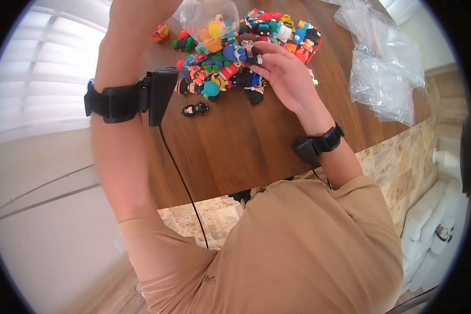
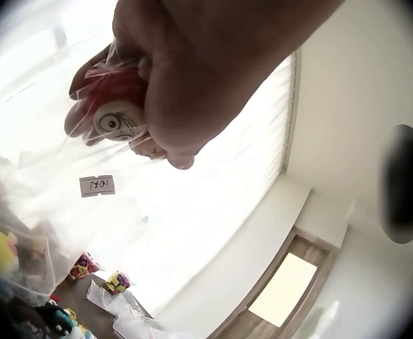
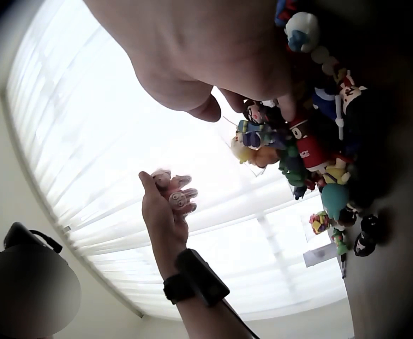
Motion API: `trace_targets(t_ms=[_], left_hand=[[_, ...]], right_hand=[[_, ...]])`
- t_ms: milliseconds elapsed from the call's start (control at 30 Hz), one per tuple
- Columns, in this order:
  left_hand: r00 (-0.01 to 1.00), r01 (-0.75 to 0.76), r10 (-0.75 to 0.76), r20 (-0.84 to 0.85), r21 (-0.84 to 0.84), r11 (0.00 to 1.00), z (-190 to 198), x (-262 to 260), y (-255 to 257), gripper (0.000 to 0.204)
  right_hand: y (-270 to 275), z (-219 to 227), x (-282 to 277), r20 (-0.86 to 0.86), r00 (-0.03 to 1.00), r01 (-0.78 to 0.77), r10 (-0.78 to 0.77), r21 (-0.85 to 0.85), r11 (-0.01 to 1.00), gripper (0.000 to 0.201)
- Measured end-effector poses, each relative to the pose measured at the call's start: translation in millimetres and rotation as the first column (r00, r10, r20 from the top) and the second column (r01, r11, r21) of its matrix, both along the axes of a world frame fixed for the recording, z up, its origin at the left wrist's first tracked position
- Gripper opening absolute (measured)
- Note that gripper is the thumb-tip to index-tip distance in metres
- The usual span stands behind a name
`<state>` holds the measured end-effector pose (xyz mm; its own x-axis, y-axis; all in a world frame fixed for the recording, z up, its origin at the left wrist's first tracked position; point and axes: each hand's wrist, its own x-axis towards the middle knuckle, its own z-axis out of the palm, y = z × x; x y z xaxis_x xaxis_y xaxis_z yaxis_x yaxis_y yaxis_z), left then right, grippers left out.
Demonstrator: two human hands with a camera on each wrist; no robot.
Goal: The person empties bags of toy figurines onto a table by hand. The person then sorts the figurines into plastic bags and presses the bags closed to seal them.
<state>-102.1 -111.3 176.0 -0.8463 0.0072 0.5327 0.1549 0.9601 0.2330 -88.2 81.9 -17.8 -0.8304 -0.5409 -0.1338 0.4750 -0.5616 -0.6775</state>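
Raised high, my left hand (image 2: 192,85) (image 3: 165,226) grips a red figure (image 2: 119,113) with round white eyes through clear plastic; the head view cuts this hand off. A clear bag (image 1: 214,15) with colourful figures inside hangs above the pile's back left, also at the lower left of the left wrist view. My right hand (image 1: 288,73) (image 3: 199,49) is at the pile (image 1: 220,68), thumb and fingertips holding a dark-haired figure (image 1: 247,46) with round glasses. Its lower part is partly hidden by the fingers in the right wrist view.
A dark figure (image 1: 194,109) lies apart in front of the pile, on the wooden table (image 1: 214,152). An orange and red item (image 1: 159,33) lies at the back left. Empty clear bags (image 1: 384,78) cover the table's right side. A cable (image 1: 180,167) hangs from the left wrist camera.
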Motion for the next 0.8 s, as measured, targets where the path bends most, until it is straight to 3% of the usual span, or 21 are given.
trace_targets(t_ms=[67,200,267,300,367,400,467,600,667,800], left_hand=[[0.996,-0.013,0.008,0.089,0.054,0.998,1.3,3.3,1.8,0.043],[0.998,0.029,-0.029,0.056,-0.001,1.0,-9.6,0.5,-6.9,0.044],[0.999,0.044,-0.044,0.029,-0.009,0.999,-16.7,-1.2,-10.3,0.042],[0.999,0.04,-0.04,0.032,-0.008,0.999,-21.4,-3.5,-14.6,0.042],[0.994,0.107,-0.107,0.005,-0.053,0.993,-29.1,-7.6,-24.0,0.038],[0.994,0.107,-0.107,0.006,-0.054,0.993,-31.3,-8.0,-28.2,0.038],[0.992,0.115,-0.126,-0.011,-0.337,0.934,-33.6,-8.9,-30.3,0.032],[0.989,0.146,-0.131,0.074,-0.253,0.956,-34.5,-8.1,-27.9,0.026],[0.991,0.117,-0.129,-0.017,-0.323,0.939,-40.6,-10.3,-30.9,0.021],[0.986,0.128,-0.159,-0.043,-0.404,0.906,-46.6,-11.6,-31.8,0.021]], right_hand=[[-1.7,0.1,0.9,-0.047,0.999,-0.006,0.007,0.026,1.0,0.03],[-2.7,-9.4,2.6,-0.117,0.993,-0.005,0.016,0.094,0.996,0.035],[-4.6,-14.9,4.5,-0.29,0.956,0.022,0.037,0.198,0.98,0.04],[-5.1,-17.7,5.8,-0.288,0.957,0.017,0.041,0.199,0.98,0.04],[-5.3,-21.9,8.2,-0.426,0.9,0.102,0.086,0.398,0.912,0.045],[-6.1,-22.2,8.4,-0.426,0.901,0.101,0.085,0.397,0.912,0.045],[-5.5,-23.9,9.7,-0.456,0.889,0.143,0.041,0.363,0.921,0.047],[-3.1,-30.1,7.1,-0.548,0.834,0.247,0.066,0.477,0.844,0.048],[-3.0,-28.1,8.4,-0.607,0.785,0.319,0.123,0.568,0.759,0.049],[-1.4,-32.1,5.5,-0.592,0.794,0.314,0.138,0.594,0.741,0.049]])
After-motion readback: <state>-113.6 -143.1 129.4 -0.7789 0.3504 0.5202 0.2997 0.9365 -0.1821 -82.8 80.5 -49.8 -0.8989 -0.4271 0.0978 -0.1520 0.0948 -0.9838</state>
